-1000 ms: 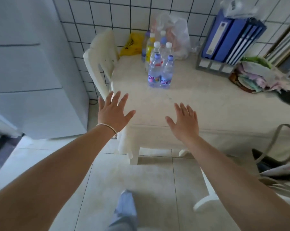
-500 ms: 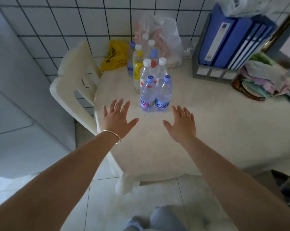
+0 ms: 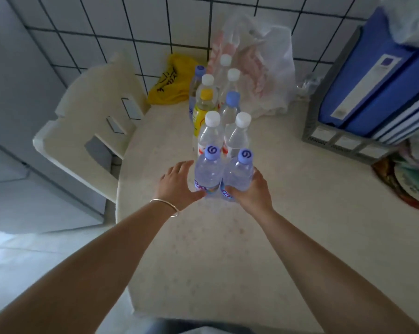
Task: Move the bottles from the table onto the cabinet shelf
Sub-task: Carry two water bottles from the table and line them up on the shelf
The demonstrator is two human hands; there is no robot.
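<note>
Several plastic bottles stand in a tight cluster on the cream table (image 3: 227, 249). The front pair are clear bottles with blue swirl-marked caps. My left hand (image 3: 179, 185) wraps the left front bottle (image 3: 208, 174), with its thumb on the label and its fingers along the bottle's left side. My right hand (image 3: 250, 190) grips the right front bottle (image 3: 238, 177), thumb in front and fingers round its right side. Both bottles stand upright on the table. Behind them are two white-capped bottles (image 3: 212, 131), a yellow-labelled bottle (image 3: 203, 109) and more. No cabinet shelf is in view.
A cream plastic chair (image 3: 83, 141) stands at the table's left edge beside a grey cabinet side (image 3: 10, 92). A yellow bag (image 3: 172, 80) and a clear plastic bag (image 3: 264, 68) lie against the tiled wall. A grey rack of blue binders (image 3: 372, 92) and a cluttered basket (image 3: 408, 179) fill the right.
I have stepped closer to the table. Both hands have moved forward from open and hovering to closing round the two front bottles.
</note>
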